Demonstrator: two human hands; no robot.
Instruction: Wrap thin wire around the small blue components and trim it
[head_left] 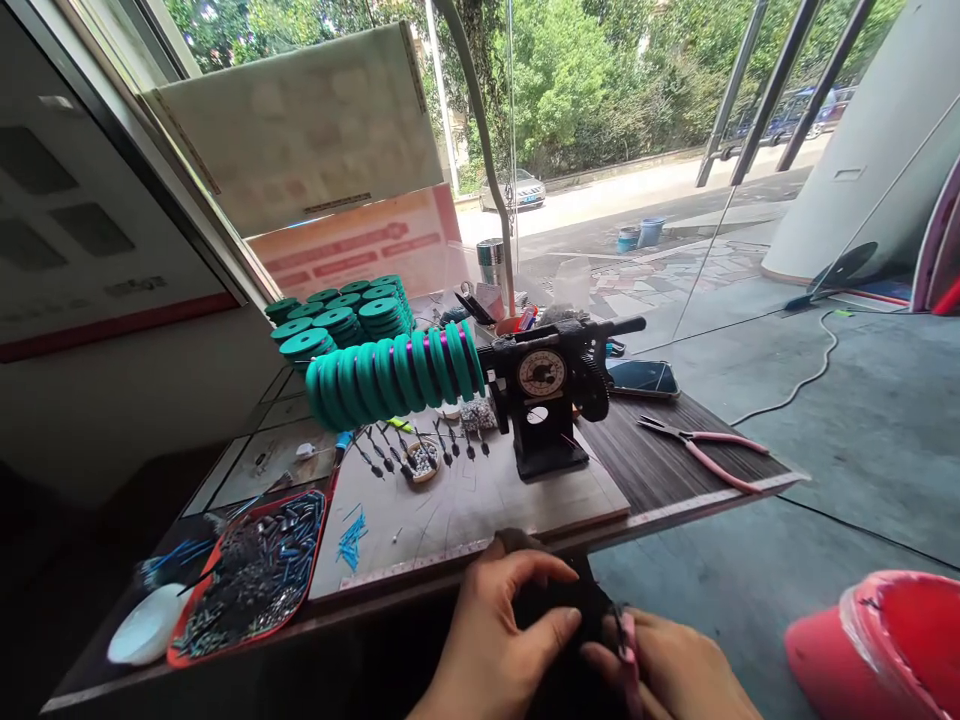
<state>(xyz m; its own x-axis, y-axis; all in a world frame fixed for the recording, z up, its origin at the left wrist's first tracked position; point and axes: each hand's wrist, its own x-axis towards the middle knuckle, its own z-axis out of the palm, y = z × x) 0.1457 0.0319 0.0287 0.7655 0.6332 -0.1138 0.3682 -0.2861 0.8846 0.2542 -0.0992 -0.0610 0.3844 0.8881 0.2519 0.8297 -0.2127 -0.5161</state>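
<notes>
My left hand (510, 620) is low in the middle of the view, at the table's front edge. Its thumb and forefinger curve toward each other with a gap between the tips; the other fingers are mostly hidden. To its right, my right hand (675, 665) grips pink-handled scissors (628, 640), whose blades are hard to make out against the dark background. Past the hands, a black hand-cranked winder with a round dial (541, 374) stands on a pale board (465, 505). A row of teal foam spools (394, 375) sticks out from its left side.
Pink-handled pliers (705, 447) and a phone (643, 378) lie right of the winder. A red tray (321, 530) of small metal parts sits left, near a white bowl (146, 625). Dark weights surround a bead dish (424, 462). A red bucket (832, 640) stands at lower right.
</notes>
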